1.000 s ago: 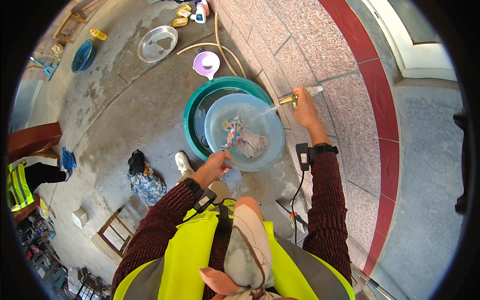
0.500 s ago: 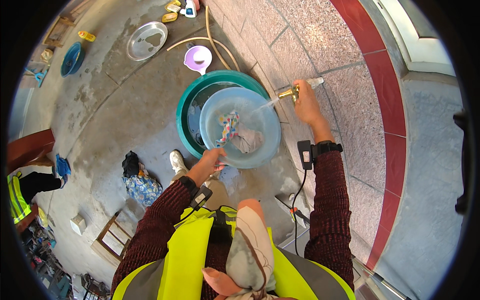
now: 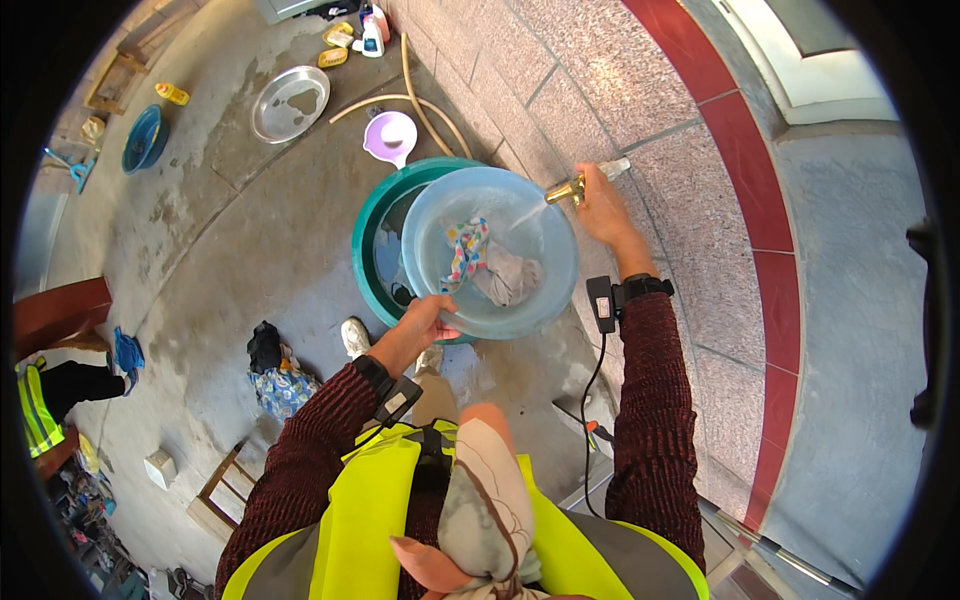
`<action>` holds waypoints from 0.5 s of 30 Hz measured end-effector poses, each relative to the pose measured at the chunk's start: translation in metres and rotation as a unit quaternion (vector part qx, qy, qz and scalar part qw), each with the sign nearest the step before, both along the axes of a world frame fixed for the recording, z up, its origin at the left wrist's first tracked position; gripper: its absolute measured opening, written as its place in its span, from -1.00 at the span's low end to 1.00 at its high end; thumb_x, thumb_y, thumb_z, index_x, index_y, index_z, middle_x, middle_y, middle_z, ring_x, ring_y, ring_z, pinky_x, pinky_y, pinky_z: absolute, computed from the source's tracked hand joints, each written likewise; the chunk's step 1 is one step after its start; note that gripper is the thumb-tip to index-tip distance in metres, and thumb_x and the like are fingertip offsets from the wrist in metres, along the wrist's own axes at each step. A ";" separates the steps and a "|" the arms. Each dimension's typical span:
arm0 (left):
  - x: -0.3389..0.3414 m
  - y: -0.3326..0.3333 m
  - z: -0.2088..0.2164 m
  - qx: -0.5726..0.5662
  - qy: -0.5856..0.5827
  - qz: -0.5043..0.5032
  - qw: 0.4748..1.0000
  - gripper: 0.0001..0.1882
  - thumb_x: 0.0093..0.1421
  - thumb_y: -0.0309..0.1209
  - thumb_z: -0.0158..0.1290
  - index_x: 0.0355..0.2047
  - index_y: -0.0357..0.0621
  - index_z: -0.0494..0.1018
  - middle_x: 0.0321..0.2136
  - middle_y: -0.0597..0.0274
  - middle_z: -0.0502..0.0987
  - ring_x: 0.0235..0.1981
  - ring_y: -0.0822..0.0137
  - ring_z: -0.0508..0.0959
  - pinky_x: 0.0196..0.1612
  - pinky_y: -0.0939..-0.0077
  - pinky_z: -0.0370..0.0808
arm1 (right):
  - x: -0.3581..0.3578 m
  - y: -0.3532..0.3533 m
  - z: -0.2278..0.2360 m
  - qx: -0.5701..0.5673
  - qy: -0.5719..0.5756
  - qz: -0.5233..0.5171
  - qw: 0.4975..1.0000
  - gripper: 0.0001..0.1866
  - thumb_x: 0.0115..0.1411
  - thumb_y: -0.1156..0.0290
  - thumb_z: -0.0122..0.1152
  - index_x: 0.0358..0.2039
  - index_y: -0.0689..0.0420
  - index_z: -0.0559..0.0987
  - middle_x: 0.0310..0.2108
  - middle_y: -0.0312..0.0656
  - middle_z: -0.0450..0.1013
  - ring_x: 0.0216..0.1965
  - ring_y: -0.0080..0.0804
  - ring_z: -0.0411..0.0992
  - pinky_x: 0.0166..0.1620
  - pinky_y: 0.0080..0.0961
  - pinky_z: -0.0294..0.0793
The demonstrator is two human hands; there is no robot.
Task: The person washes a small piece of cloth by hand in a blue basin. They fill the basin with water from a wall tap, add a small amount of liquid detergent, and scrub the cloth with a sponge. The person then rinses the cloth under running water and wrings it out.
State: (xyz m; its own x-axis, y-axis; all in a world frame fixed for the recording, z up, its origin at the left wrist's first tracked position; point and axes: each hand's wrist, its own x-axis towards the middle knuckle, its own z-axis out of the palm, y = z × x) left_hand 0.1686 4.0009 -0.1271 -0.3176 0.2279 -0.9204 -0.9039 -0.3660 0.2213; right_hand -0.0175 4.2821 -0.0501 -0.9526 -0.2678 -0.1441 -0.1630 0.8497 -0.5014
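The light blue basin sits in front of the person, tilted or level I cannot tell, overlapping the right part of a larger green tub. In the basin lie a cloth with coloured dots and, just right of it, a greyish cloth, both wet. The left hand grips the basin's near left rim; the right hand is closed around a brass tap at the wall, and water runs from it into the basin.

The basin hides much of the green tub, whose visible left part holds dark liquid. Just beyond stands a purple dipper with a little something pale inside. Farther off, a round metal tray holds a shallow puddle, near a tan hose. At far left is a blue bowl. A clothes bundle lies on the floor, left of the person's shoes.

The white bottle and yellow packets at the far end bear print too small to read.
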 end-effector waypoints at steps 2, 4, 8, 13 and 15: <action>-0.004 -0.001 0.009 0.002 0.003 -0.001 1.000 -0.62 -0.06 -0.46 0.03 -0.18 -0.28 0.29 -0.36 0.08 0.47 -0.42 0.18 0.55 -0.37 0.31 0.52 | 0.003 0.004 0.002 -0.014 0.022 -0.004 1.000 -0.37 -0.02 0.64 0.03 0.11 0.12 0.16 -0.04 0.11 0.30 0.02 0.03 0.28 0.06 -0.23 0.28; -0.007 -0.003 0.017 -0.007 0.005 -0.005 1.000 -0.64 -0.05 -0.46 0.03 -0.19 -0.26 0.31 -0.35 0.10 0.48 -0.42 0.21 0.55 -0.37 0.34 0.52 | 0.015 0.009 -0.004 -0.052 0.034 -0.045 0.997 -0.30 -0.02 0.61 0.06 0.18 0.12 0.11 -0.01 0.13 0.29 0.05 0.03 0.28 0.09 -0.25 0.27; -0.007 -0.009 0.028 -0.034 0.010 -0.016 0.999 -0.66 -0.06 -0.44 0.04 -0.22 -0.22 0.33 -0.35 0.14 0.48 -0.44 0.24 0.53 -0.39 0.38 0.49 | 0.073 0.016 -0.041 -0.152 0.063 -0.221 0.961 -0.27 0.01 0.50 0.13 0.20 0.18 0.08 0.09 0.15 0.20 0.11 0.01 0.21 0.16 -0.26 0.17; -0.011 -0.021 0.030 -0.045 0.018 -0.054 0.997 -0.66 -0.08 -0.40 0.06 -0.24 -0.17 0.36 -0.36 0.18 0.49 -0.46 0.27 0.52 -0.41 0.42 0.46 | 0.146 0.011 -0.093 -0.149 -0.174 -0.401 0.887 -0.25 0.01 0.22 0.24 0.15 0.27 0.18 -0.03 0.05 0.36 -0.04 -0.07 0.37 0.00 -0.21 0.37; -0.011 -0.025 0.030 -0.058 0.027 -0.074 0.995 -0.67 -0.10 -0.39 0.07 -0.26 -0.17 0.37 -0.37 0.19 0.49 -0.47 0.28 0.51 -0.41 0.43 0.46 | 0.161 0.007 -0.095 -0.352 -0.322 -0.437 0.762 -0.29 0.00 0.16 0.26 0.10 0.25 0.26 -0.07 0.00 0.39 -0.11 -0.13 0.42 -0.13 -0.20 0.44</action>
